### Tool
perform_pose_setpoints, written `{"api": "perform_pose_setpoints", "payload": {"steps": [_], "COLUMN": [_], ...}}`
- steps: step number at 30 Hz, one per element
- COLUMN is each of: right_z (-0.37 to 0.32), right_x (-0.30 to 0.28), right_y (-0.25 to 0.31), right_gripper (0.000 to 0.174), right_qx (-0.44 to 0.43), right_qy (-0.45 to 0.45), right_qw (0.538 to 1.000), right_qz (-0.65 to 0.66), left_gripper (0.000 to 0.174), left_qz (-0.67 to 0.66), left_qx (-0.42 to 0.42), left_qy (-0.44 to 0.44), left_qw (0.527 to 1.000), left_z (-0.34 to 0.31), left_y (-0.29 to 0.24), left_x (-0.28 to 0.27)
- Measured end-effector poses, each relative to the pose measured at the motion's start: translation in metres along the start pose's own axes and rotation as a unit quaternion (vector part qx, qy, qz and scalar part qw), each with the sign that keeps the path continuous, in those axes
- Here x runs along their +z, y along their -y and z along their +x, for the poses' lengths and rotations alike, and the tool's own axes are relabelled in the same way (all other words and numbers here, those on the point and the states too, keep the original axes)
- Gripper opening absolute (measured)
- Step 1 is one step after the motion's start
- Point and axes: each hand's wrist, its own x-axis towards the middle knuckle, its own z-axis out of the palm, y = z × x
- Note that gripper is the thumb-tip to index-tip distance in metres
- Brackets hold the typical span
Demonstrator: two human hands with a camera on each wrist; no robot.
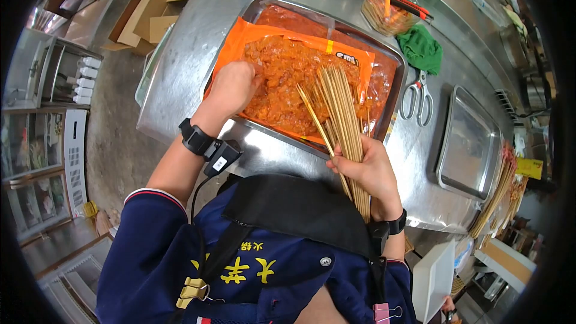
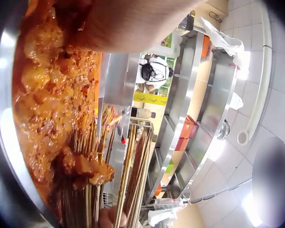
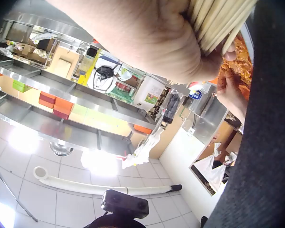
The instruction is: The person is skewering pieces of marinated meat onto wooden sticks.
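Observation:
My right hand [image 1: 366, 171] grips a thick bundle of bamboo skewers [image 1: 341, 99], with a few skewers [image 1: 315, 117] angled apart under the thumb. The bundle's upper ends overlap chunks of red-orange marinated meat [image 1: 279, 78] on an orange plastic bag [image 1: 237, 36] in a metal tray [image 1: 396, 105]. At the meat's left side, my left hand [image 1: 236, 87] has its fingers curled in, pinching at the meat, fingertips partly hidden. Close up in the left wrist view, a coated clump of meat [image 2: 88, 171] lies across the skewers [image 2: 88, 204].
Beyond the tray stand a clear tub [image 1: 387, 15] with pens and a green cloth [image 1: 420, 47]. Scissors [image 1: 418, 99] and a second metal tray [image 1: 468, 144] lie to the right on the steel table [image 1: 180, 93]. Cardboard boxes [image 1: 147, 15] stand at upper left.

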Motion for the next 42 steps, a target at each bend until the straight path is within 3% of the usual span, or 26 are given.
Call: {"api": "perform_pose_setpoints", "payload": {"steps": [5, 8, 14, 16, 18, 20, 23, 26, 29, 32, 38, 42], "right_z": [0.001, 0.000, -0.001, 0.000, 0.001, 0.001, -0.002, -0.003, -0.001, -0.001, -0.001, -0.001], "right_x": [-0.001, 0.000, 0.001, 0.000, -0.001, 0.001, 0.004, 0.002, 0.001, 0.000, 0.000, 0.001], "right_y": [-0.003, -0.002, 0.002, -0.002, -0.002, 0.000, 0.006, 0.005, 0.001, 0.000, 0.002, 0.001], "right_gripper": [0.013, 0.013, 0.013, 0.013, 0.012, 0.012, 0.011, 0.010, 0.011, 0.012, 0.014, 0.016], "right_qx": [-0.009, -0.014, -0.004, -0.012, -0.017, -0.019, 0.007, -0.001, -0.005, -0.004, 0.005, 0.012], "right_qy": [-0.004, -0.001, -0.007, -0.003, 0.001, 0.010, 0.005, 0.012, 0.015, 0.012, 0.009, 0.010], "right_qw": [1.000, 1.000, 1.000, 1.000, 1.000, 0.999, 1.000, 1.000, 1.000, 1.000, 1.000, 1.000], "right_qz": [-0.003, -0.004, 0.000, -0.018, -0.025, -0.024, 0.007, 0.008, 0.005, 0.011, 0.007, 0.018], "left_gripper": [0.025, 0.025, 0.020, 0.017, 0.017, 0.018, 0.023, 0.019, 0.019, 0.026, 0.020, 0.018], "left_qz": [-0.014, 0.001, 0.030, -0.097, -0.273, -0.488, -0.643, -0.717, -0.739, -0.721, -0.704, -0.738], "left_qx": [-0.022, 0.029, 0.049, 0.008, -0.018, -0.036, -0.052, -0.083, -0.053, -0.031, -0.042, -0.070], "left_qy": [-0.044, -0.099, 0.007, 0.023, 0.023, 0.005, 0.022, 0.034, 0.055, 0.083, 0.067, 0.071], "left_qw": [0.999, 0.995, 0.998, 0.995, 0.961, 0.872, 0.764, 0.691, 0.670, 0.687, 0.706, 0.668], "left_z": [-0.016, -0.011, -0.001, -0.009, -0.013, -0.017, -0.020, -0.024, -0.026, -0.027, -0.029, -0.032], "left_y": [-0.014, -0.015, -0.012, -0.013, -0.015, -0.017, -0.026, -0.040, -0.043, -0.036, -0.038, -0.049], "left_x": [-0.009, -0.005, 0.001, -0.007, -0.008, -0.005, 0.004, -0.002, -0.006, -0.003, 0.003, 0.002]}}
